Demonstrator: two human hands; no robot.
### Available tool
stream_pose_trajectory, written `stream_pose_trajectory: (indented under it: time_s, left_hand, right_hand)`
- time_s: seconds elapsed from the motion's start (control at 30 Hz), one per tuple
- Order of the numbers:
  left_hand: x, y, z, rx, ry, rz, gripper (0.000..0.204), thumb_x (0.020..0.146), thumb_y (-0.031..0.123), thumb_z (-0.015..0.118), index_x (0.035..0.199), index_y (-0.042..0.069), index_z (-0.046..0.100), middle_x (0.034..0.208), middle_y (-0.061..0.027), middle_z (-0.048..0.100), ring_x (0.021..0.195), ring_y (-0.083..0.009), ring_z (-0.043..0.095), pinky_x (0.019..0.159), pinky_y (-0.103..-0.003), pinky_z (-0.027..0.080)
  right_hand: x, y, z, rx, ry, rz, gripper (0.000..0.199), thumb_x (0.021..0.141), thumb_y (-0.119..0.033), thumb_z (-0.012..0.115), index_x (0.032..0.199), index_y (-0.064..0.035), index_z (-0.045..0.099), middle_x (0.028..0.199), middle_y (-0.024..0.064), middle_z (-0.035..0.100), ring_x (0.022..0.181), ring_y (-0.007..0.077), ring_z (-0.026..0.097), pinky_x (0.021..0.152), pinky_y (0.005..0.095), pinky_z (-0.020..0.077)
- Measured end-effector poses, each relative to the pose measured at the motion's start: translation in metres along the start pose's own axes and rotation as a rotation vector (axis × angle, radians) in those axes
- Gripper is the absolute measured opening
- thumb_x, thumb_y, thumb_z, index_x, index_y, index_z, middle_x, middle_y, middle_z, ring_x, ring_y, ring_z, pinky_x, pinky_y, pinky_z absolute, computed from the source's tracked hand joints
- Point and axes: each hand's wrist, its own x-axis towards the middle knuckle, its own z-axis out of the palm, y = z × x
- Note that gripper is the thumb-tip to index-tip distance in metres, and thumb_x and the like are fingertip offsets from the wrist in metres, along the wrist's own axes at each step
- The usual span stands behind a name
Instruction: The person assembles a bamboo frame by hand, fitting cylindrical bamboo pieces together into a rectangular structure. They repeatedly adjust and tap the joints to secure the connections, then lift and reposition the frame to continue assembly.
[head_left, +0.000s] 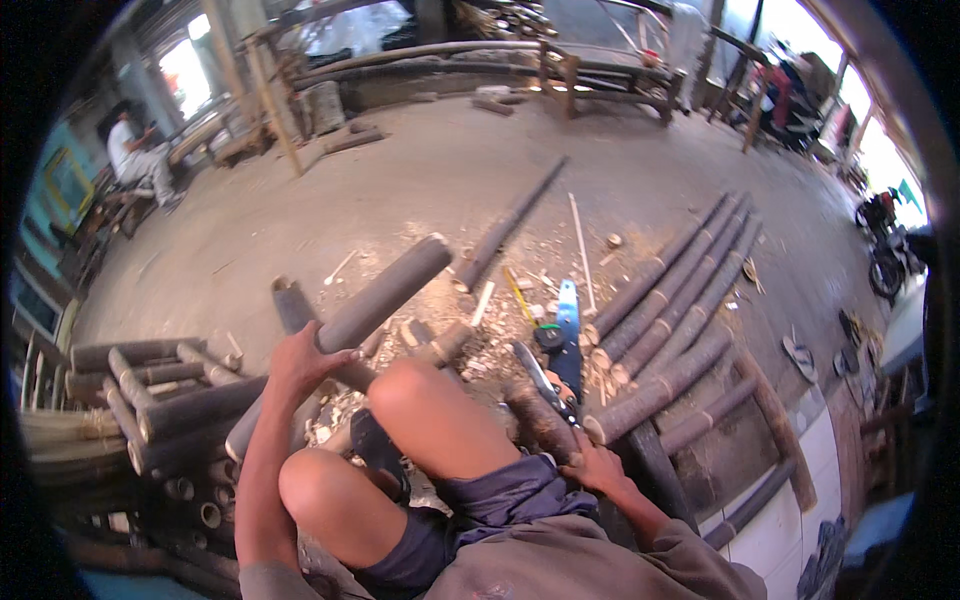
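The person's bare left hand (305, 358) clasps just past eight o'clock, thumb (343, 356) toward three; the bare right hand (597, 467) lies at five o'clock, forearm (642, 510) slanting toward four.

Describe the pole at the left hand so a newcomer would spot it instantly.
Start at the person's bent knees, low in the picture, and move to the left hand beside them. That hand grips a thick, dark pole slanting up and to the right. Unlike the row of poles on the floor at right, this one is held.
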Motion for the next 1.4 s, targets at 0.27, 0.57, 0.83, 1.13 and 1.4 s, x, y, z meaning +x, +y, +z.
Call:
stream_pose_trajectory:
  time_s: [0.27, 0.57, 0.83, 1.13, 1.4]
  left_hand:
    - [0.003, 0.005, 0.03, -0.038, 0.264, 0.151, 0.059, 0.071, 0.05, 0.081, 0.111, 0.008, 0.069, 0.1, -0.019, 0.074, 0.094, -0.0371, 0.072, 0.084, -0.048, 0.056]
    - [-0.031, -0.01, 0.0, -0.168, 0.384, 0.101, 0.055, 0.064, 0.05, 0.083, 0.094, 0.006, 0.069, 0.086, -0.0173, 0.072, 0.084, -0.0377, 0.072, 0.074, -0.049, 0.056]
    - [-0.078, -0.016, -0.082, -0.455, 0.857, 0.241, 0.061, 0.055, 0.049, 0.087, 0.098, 0.008, 0.072, 0.08, -0.0163, 0.072, 0.075, -0.0379, 0.072, 0.07, -0.047, 0.057]
    - [-0.068, -0.031, -0.066, -0.996, 1.127, 0.327, 0.073, 0.059, 0.051, 0.092, 0.11, 0.005, 0.068, 0.088, -0.0154, 0.073, 0.082, -0.0307, 0.073, 0.078, -0.04, 0.057]
    - [-0.06, -0.044, -0.028, -1.234, 1.2, 0.122, 0.077, 0.067, 0.049, 0.093, 0.119, 0.001, 0.06, 0.099, -0.0137, 0.072, 0.092, -0.0232, 0.069, 0.085, -0.038, 0.054]
  right_hand:
    - [0.046, 0.01, 0.053, -0.16, -0.09, -0.202, 0.051, 0.1, -0.014, 0.045, 0.15, -0.0239, 0.044, 0.111, 0.026, 0.071, 0.101, 0.0445, 0.07, 0.081, 0.0545, 0.0558]
    - [0.152, -0.04, -0.033, 0.384, 0.062, -0.251, 0.064, 0.096, -0.027, 0.071, 0.148, 0.0021, 0.048, 0.087, 0.0181, 0.073, 0.076, 0.0258, 0.069, 0.073, 0.0386, 0.0543]
    - [0.225, -0.182, -0.173, 1.233, 0.123, -0.655, 0.079, 0.1, -0.056, 0.057, 0.158, -0.0079, 0.032, 0.154, 0.0166, 0.044, 0.135, 0.0349, 0.051, 0.113, 0.058, 0.039]
    - [0.183, -0.257, -0.328, 1.399, 0.525, -0.979, 0.083, 0.084, -0.064, 0.065, 0.129, 0.0055, 0.053, 0.121, 0.0217, 0.063, 0.114, 0.0364, 0.06, 0.106, 0.0502, 0.0453]
    - [0.162, -0.26, -0.261, 1.221, 0.857, -1.008, 0.039, 0.078, -0.026, 0.074, 0.109, -0.0042, 0.065, 0.117, 0.018, 0.069, 0.106, 0.0334, 0.065, 0.1, 0.0483, 0.0512]
